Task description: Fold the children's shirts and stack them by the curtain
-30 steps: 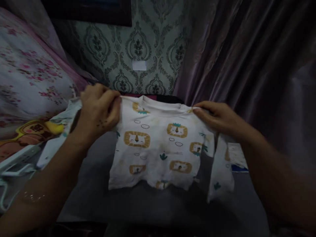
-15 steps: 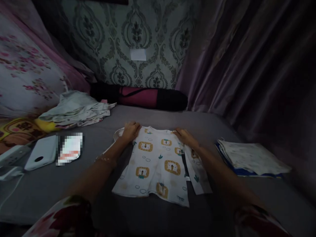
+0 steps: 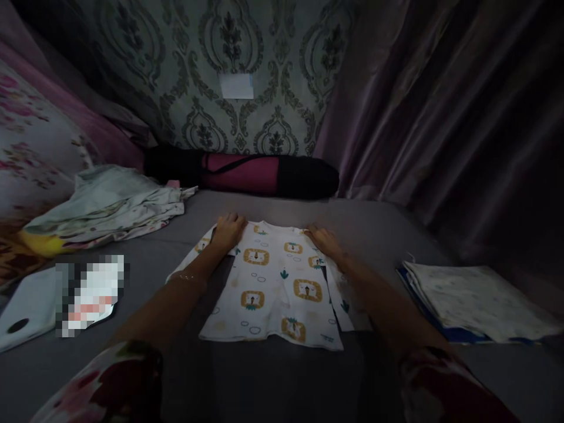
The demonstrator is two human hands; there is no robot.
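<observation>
A small white shirt [image 3: 275, 288] printed with yellow lion faces lies spread on the grey bed sheet, its neckline away from me. My left hand [image 3: 229, 232] is closed on its left shoulder, and the left sleeve runs out beneath my forearm. At the right shoulder my right hand [image 3: 324, 239] grips the fabric with bent fingers. The right sleeve lies beside the shirt's body, partly under my right forearm.
Folded cloths [image 3: 480, 299] are stacked at the right. Rumpled clothes [image 3: 110, 202] lie at the left, with a white power bank [image 3: 33, 305] and a blurred-out item [image 3: 94, 296] nearer. A black and pink roll bag [image 3: 242, 174] lies along the wall.
The view has shifted closer and a little to the right. The left sleeve now shows more, spread outward. Both hands remain at the shoulders.
</observation>
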